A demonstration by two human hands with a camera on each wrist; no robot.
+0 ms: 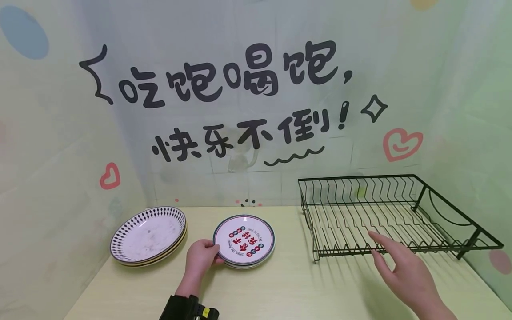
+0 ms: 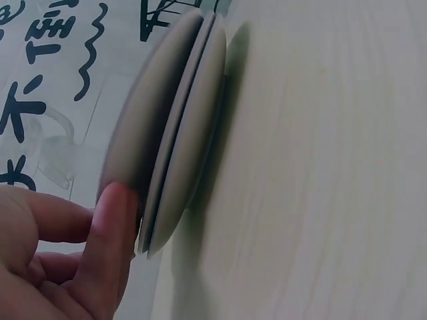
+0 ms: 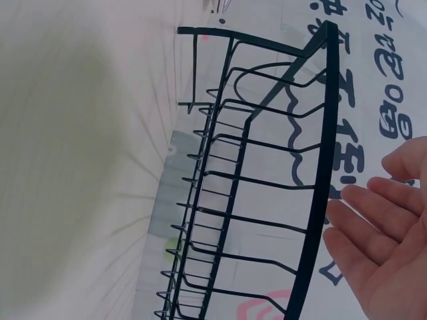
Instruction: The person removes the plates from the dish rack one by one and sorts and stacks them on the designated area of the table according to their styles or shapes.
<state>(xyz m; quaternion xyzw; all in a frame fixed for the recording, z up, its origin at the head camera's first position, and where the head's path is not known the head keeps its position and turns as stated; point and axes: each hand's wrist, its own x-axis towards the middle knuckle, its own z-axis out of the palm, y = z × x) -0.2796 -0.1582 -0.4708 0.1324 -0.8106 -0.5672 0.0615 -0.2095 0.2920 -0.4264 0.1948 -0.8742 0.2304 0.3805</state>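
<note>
On the table's middle is a small stack of round white plates. My left hand [image 1: 202,260] pinches the left edge of the top small plate [image 1: 245,242], which has a dark rim and red lettering. In the left wrist view this plate [image 2: 143,117] is tilted apart from the lower plates [image 2: 190,143], with fingertips at its near edge. My right hand [image 1: 406,273] is held empty, fingers extended, in front of the black wire dish rack [image 1: 360,177]. Beside the rack's rail [image 3: 325,133], the right wrist view shows the same hand with its palm partly turned to the camera.
Larger patterned plates [image 1: 150,233] are stacked at the left of the pale wooden table [image 1: 280,284]. Behind it hangs a printed backdrop [image 1: 248,26] with black characters, and its side panels border the table left and right.
</note>
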